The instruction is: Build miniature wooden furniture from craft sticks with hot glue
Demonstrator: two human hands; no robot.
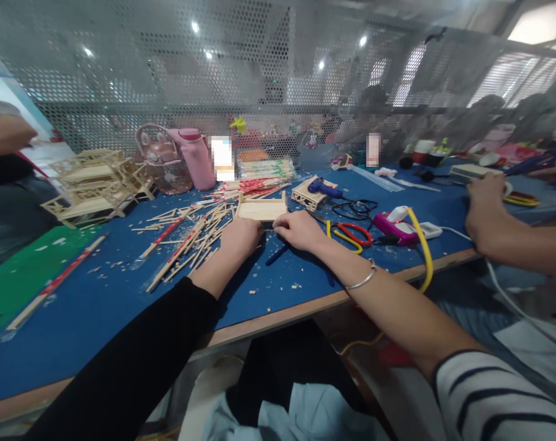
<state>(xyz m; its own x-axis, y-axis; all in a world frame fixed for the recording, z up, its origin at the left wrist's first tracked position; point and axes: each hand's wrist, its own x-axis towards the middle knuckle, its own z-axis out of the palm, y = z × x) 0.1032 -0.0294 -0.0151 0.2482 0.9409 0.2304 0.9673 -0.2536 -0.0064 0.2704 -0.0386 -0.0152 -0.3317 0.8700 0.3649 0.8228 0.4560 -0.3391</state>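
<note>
A small model made of wooden sticks [262, 209], with a flat slatted base and short upright posts, rests on the blue tabletop in front of me. My left hand [242, 237] is closed at its near left corner, fingers curled and partly hidden. At the near right corner, my right hand [300, 230] pinches the model between thumb and fingers. Loose wooden sticks [209, 229] lie in a pile beside my left hand. Just below my right hand is a dark blue slim tool [277, 255]. Scissors with red handles [354, 234] and a yellow-handled tool [345, 237] lie right of it.
A blue glue gun [324, 187] sits on another stick model [308, 195]. Stacked stick models [89, 187], a basket [168, 174] and a pink bottle [198, 160] stand at left. A magenta power strip [396, 228] with cables lies right, near a co-worker's hand [487, 193].
</note>
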